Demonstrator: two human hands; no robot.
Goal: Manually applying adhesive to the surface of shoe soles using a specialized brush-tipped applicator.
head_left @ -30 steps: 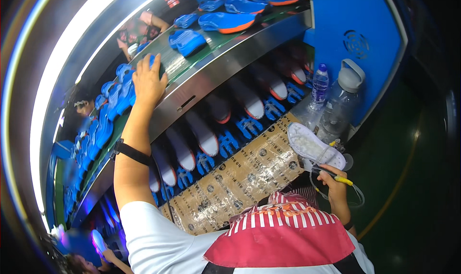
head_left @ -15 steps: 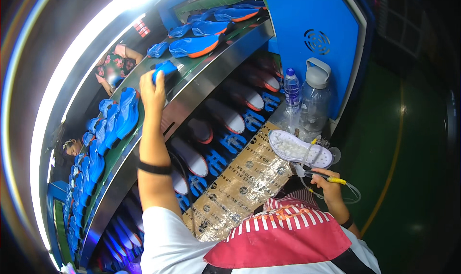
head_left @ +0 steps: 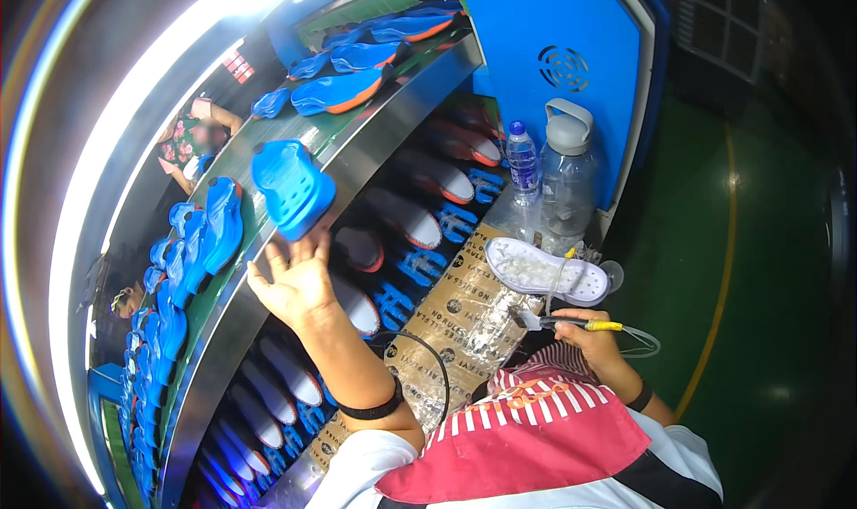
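My left hand (head_left: pixel 299 281) is palm up with its fingers spread. Its fingertips are at the lower edge of a blue moulded shoe piece (head_left: pixel 290 187) with small holes, tilted over the belt's near edge; I cannot tell whether they touch it. My right hand (head_left: pixel 589 337) is closed round a brush (head_left: pixel 564 321) with a dark handle, yellow tape and a thin clear tube. Just beyond the brush is a white sole-shaped piece (head_left: pixel 549 272) with holes at one end and rough whitish residue on top.
Blue shoe pieces, several with orange edges (head_left: pixel 337 91), line the curved green conveyor (head_left: pixel 214 232). Pale soles (head_left: pixel 420 228) and blue clamps fill the rack below. A small bottle (head_left: pixel 523 165) and large jug (head_left: pixel 569 183) stand beside the cardboard-covered ledge (head_left: pixel 451 326). Another person (head_left: pixel 192 138) is across the belt.
My left hand has drawn back toward me and turned from gripping a blue piece over the belt to palm up, fingers spread. My right hand still holds the brush, shifted slightly in view.
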